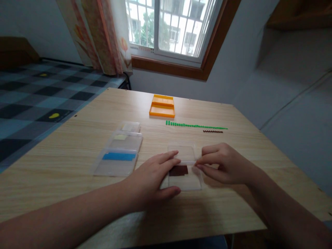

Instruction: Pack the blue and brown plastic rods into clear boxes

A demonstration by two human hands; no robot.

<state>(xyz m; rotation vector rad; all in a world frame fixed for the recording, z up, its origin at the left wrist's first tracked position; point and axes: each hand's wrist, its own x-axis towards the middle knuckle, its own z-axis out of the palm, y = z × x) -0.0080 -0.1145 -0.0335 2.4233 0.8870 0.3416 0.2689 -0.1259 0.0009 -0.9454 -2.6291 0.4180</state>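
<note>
A small clear plastic case lies on the wooden table in front of me, with a dark brown flat piece inside it. My left hand grips the case's left side, thumb at the near edge and fingers along the far edge. My right hand is at the case's right edge, fingertips pinched on the lid's rim. Beyond the case lie a row of small green pieces and a shorter row of dark brown pieces.
To the left lie three more clear cases: one with a blue piece, one with a pale yellow piece, one farther back. An orange tray sits near the far edge. A checked bed stands left.
</note>
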